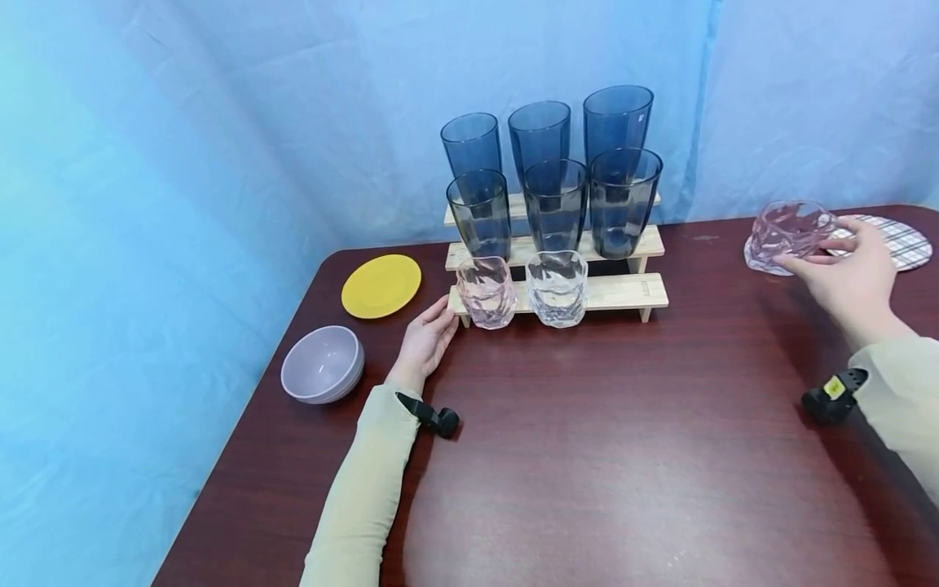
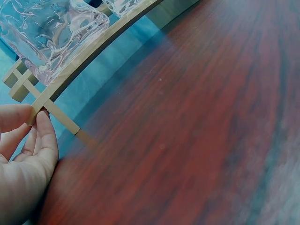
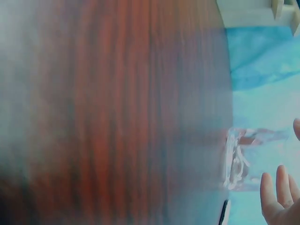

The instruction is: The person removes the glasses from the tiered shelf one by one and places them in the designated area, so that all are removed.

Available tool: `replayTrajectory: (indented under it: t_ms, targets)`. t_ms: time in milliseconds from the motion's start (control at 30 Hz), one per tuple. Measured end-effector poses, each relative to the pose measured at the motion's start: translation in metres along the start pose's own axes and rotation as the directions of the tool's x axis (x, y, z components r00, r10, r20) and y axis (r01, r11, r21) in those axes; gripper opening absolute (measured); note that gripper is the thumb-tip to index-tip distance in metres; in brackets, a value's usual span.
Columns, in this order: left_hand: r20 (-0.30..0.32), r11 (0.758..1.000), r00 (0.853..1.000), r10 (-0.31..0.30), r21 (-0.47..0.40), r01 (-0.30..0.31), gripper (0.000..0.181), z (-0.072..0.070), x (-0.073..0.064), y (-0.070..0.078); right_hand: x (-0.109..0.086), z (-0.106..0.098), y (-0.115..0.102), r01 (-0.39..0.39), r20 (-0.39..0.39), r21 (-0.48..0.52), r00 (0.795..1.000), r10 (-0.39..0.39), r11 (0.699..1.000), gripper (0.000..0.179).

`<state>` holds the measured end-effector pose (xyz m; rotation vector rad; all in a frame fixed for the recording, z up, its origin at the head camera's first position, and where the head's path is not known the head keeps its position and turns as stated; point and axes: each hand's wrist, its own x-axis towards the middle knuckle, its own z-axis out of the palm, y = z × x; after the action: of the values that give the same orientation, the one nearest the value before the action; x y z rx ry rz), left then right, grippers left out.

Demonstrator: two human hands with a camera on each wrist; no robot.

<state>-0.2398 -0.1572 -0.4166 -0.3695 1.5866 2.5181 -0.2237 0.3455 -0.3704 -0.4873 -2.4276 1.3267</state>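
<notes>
My left hand (image 1: pixel 424 346) pinches the left end of the lowest tier of a wooden stepped rack (image 1: pixel 616 291), seen closely in the left wrist view. A pinkish glass tumbler (image 1: pixel 487 295) and a clear glass tumbler (image 1: pixel 557 292) stand side by side on that tier. At the right, my right hand (image 1: pixel 854 273) is at another pinkish glass tumbler (image 1: pixel 788 227), thumb and fingers spread. In the right wrist view this tumbler (image 3: pixel 239 161) stands upright near the table's far edge, and the fingers (image 3: pixel 282 185) look fairly straight; firm contact is not visible.
Several tall blue-grey glasses (image 1: pixel 546 122) fill the upper tiers. A yellow plate (image 1: pixel 381 287) and a lilac bowl (image 1: pixel 323 364) are left of the rack. A checked plate (image 1: pixel 905 244) lies behind my right hand. Blue cloth (image 1: pixel 293 122) hangs behind the dark wooden table (image 1: pixel 623 456).
</notes>
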Motion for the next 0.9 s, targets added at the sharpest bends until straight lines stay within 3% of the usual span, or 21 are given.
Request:
replayTrajectory:
  t_ms: [233, 567, 900]
  targets:
    - [-0.003, 1.000, 1.000, 0.001, -0.007, -0.001, 0.047, 0.001, -0.002, -0.001, -0.015, 0.004, -0.019, 0.085, 0.061, 0.057, 0.994, -0.089, 0.995, 0.084]
    - [-0.004, 1.000, 1.000, 0.012, -0.012, -0.012, 0.047, -0.001, -0.001, 0.000, -0.038, 0.023, -0.047, 0.125, 0.130, 0.099, 0.982, -0.138, 0.987, 0.081]
    - [-0.002, 1.000, 1.000, 0.013, -0.012, -0.013, 0.047, 0.001, -0.001, -0.001, -0.065, 0.043, -0.073, 0.281, 0.203, 0.119, 0.932, -0.300, 0.952, 0.080]
